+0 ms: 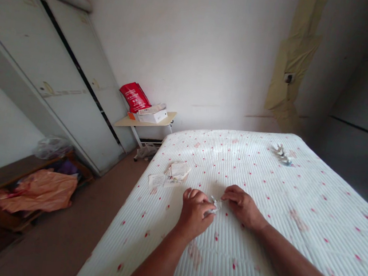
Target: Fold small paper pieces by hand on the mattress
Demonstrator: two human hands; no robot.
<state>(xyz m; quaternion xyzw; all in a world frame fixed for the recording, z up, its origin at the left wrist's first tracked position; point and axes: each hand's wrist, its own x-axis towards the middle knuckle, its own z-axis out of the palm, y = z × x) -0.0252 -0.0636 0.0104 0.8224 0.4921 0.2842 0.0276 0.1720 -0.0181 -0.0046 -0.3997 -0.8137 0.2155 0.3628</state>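
A small whitish, crumpled-looking item (pixel 215 204) is between my two hands, over the white mattress (pixel 243 253) with red dots. My left hand (pixel 196 211) is closed, its thumb and fingers pinching the item's left side. Just right of it, my right hand (pixel 241 204) has its fingers pressed together at the item's right edge; whatever they grip is too small to name. Printed paper pieces (pixel 176 173) lie on the mattress beyond my left hand. Farther off at the right sits a row of small white and grey objects (pixel 281 154).
Behind the mattress at the left, a small table (pixel 145 123) bears a red bag (pixel 135 97) and a white box (pixel 153 115). A wardrobe (pixel 73 79) and a low wooden bench with an orange plastic bag (pixel 41 190) stand at the left.
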